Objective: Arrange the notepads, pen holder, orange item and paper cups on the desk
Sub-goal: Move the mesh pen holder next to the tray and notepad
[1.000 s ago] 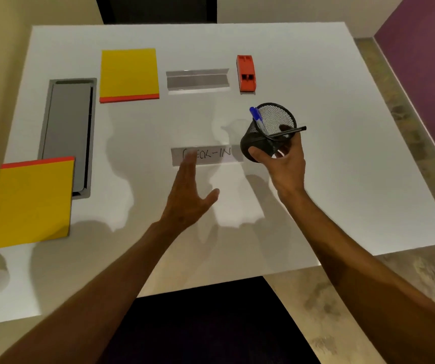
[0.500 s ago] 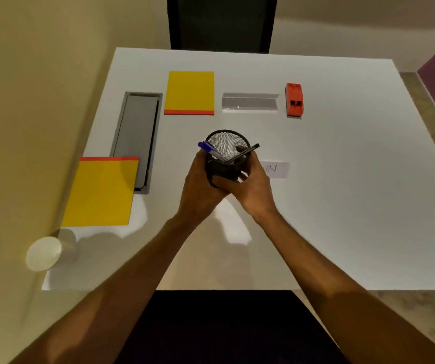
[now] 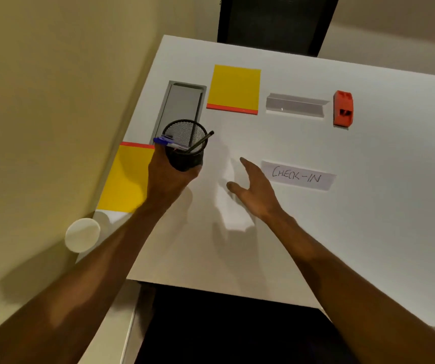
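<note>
Left hand (image 3: 170, 177) is wrapped around the mesh pen holder (image 3: 185, 145), held upright above the desk (image 3: 368, 219) between the near notepad (image 3: 128, 177) and the spread-fingered, empty right hand (image 3: 253, 190), nearer the notepad.

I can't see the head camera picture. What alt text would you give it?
A person's left hand holds a black mesh pen holder with pens above a white desk, while the open right hand hovers beside a paper sign reading CHECK-IN. Two yellow notepads, an orange item and a paper cup are also there.
</note>
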The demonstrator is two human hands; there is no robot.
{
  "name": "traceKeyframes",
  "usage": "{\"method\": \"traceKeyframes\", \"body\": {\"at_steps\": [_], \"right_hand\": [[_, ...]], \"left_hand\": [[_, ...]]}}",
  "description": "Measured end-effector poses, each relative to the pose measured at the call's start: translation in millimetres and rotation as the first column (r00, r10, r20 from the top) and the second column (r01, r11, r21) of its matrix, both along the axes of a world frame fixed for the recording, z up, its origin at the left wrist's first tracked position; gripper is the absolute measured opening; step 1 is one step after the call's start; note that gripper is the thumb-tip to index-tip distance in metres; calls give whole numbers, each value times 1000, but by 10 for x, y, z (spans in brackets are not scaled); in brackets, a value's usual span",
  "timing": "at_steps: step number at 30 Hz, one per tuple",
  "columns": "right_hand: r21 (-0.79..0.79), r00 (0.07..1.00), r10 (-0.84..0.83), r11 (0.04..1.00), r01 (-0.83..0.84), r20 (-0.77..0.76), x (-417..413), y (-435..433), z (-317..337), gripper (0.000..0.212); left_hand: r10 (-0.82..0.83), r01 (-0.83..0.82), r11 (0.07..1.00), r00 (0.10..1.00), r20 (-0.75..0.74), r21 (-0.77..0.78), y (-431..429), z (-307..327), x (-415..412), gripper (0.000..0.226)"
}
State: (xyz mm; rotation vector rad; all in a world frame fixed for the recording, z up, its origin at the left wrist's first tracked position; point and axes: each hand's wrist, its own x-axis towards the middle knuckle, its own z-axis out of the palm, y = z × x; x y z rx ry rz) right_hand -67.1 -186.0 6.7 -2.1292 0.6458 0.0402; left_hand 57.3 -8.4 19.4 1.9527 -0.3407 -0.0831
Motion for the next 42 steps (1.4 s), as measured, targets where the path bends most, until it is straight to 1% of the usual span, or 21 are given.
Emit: {"method": "traceKeyframes", "body": {"at_steps": [1,2,4,6,8,10,14,18,20,23,28,31,36,42], "right_hand": [[-116,997,71,990,-75,-40,74,26,-110,77],[-239,986,144,958,-161,-89,156,53,-229,77],[-427,950,245,851,-306,-191,326,109,-463,74],[-501,917,303,769,-397,-261,491,172,-655,73],[-544,898,341,714,-440,-278,630,236,-804,74],[-561,899,335,702,-438,-282,746,287,-909,75],[-555,916,266,732,-395,-301,868,353,-1089,77],[-582,937,245,735,-346,-247,863,392,-1170,76],[-604,944,240,727,-328,-225,863,401,-1198,76],[-656,953,234,692,-303,-193,860,406,-1242,75],[-715,961,230,646,-267,-151,852,397,-1308,75],[-733,962,236,628,-261,-139,840,389,-1317,75],[-723,962,223,637,-268,-159,850,390,-1298,75],[-722,962,213,637,-271,-173,855,394,-1282,74]], "left_hand": [[19,-19,1000,1000,-1,8,69,-29,71,80],[40,-40,999,999,-7,14,132,-62,139,80],[74,-74,997,997,-14,24,233,-140,263,79],[96,-96,995,995,-2,38,306,-221,356,77],[117,-117,992,993,11,39,351,-301,436,77],[136,-136,991,991,18,13,382,-397,523,75],[194,-194,981,981,26,4,422,-541,728,80],[229,-229,973,973,-9,17,442,-693,944,86],[252,-251,968,967,-27,29,440,-740,1064,89],[271,-272,962,962,-40,-8,408,-789,1257,88],[332,-333,942,943,-15,-37,347,-850,1592,89],[357,-357,933,934,-23,-49,302,-914,1710,93],[378,-380,924,925,-40,-41,253,-994,1785,97],[403,-404,914,914,-39,-33,225,-1018,1887,96]]}}
